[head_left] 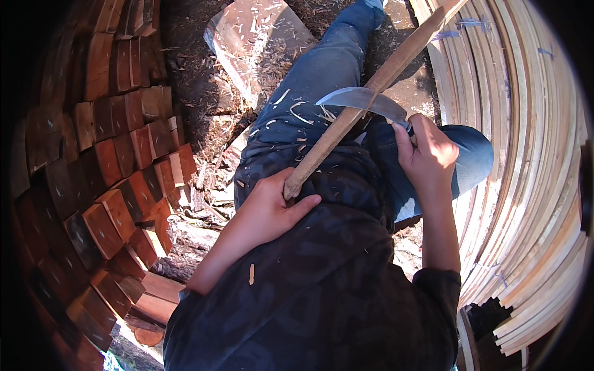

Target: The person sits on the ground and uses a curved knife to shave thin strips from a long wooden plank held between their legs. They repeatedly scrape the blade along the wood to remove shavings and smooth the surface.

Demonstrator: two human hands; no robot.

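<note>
A long rough wooden stick point(396, 65) slants across my lap, from my waist up to the far right. Its near end is in my left hand point(272, 201), which is closed round it with the thumb stretched out beside the tip. My right hand point(427, 148) grips the handle of a curved knife point(349, 98), fingers wrapped round it. The knife's broad blade points left and lies across the stick near its middle, apparently touching it. Pale curled wood shavings point(300, 116) lie on my jeans by the blade.
Stacked reddish-brown wood blocks point(102, 232) rise along the left. Long pale wooden strips point(520, 179), bundled with blue ties, stand on the right. A flat board point(257, 43) lies on the chip-strewn ground ahead. My legs stretch forward, with the right knee point(473, 157) bent outward.
</note>
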